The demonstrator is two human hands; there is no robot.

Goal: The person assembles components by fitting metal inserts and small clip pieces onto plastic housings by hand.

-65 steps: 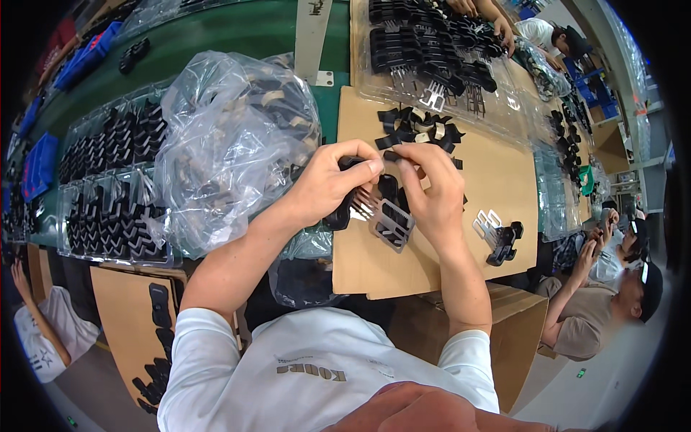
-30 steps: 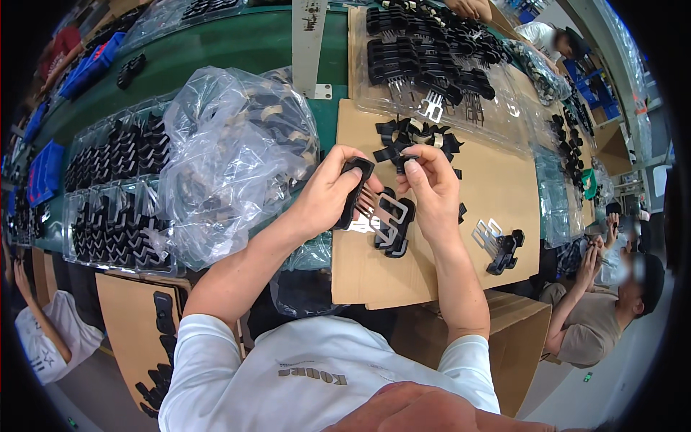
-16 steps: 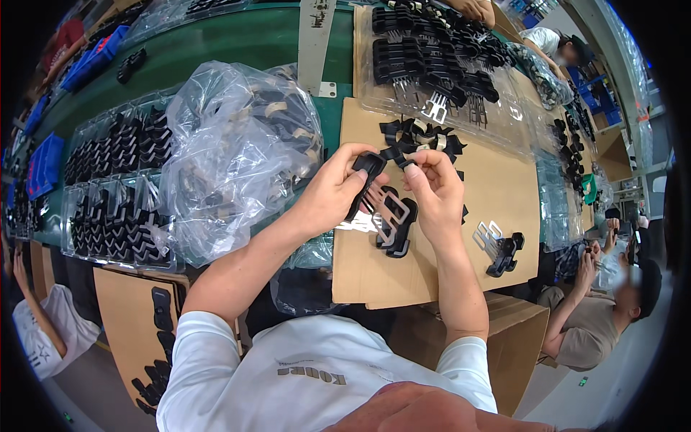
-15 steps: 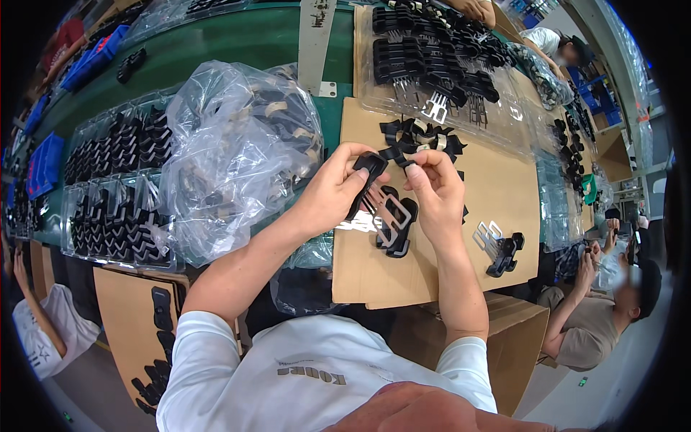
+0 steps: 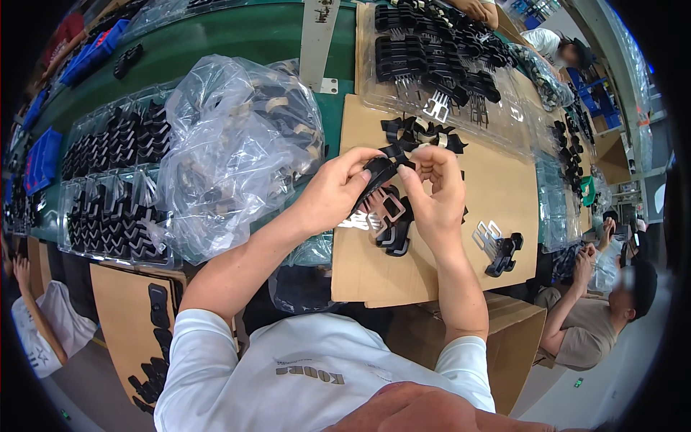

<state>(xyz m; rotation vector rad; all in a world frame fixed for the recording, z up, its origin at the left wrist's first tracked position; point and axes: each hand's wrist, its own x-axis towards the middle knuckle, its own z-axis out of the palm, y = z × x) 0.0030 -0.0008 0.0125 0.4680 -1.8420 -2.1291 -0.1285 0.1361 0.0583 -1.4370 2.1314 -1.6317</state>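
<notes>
My left hand [image 5: 327, 194] is closed around a black plastic part [image 5: 374, 180] with flat metal prongs, held tilted above a cardboard sheet [image 5: 468, 277]. At the part's upper end, my right hand [image 5: 440, 189] pinches a small black curved piece [image 5: 396, 153]. Its thumb and fingertips press there, partly hiding whether the two pieces are joined. Below the hands lies another black part [image 5: 394, 239]. Farther right on the cardboard rests a similar black part [image 5: 506, 255] with metal prongs [image 5: 488, 234]. Just beyond my fingers sits a small heap of black and beige curved pieces [image 5: 425, 135].
A clear plastic bag [image 5: 223, 158] of curved pieces bulges at the left, beside clear trays [image 5: 119, 255] of black parts. Another clear tray [image 5: 432, 61] with pronged parts lies at the far side. A metal post [image 5: 317, 47] stands ahead. Co-workers sit around, one at right [image 5: 586, 320].
The black part in my left hand has turned to a flatter angle. My right hand's fingers have curled in closer and its thumb has shifted left against the curved piece.
</notes>
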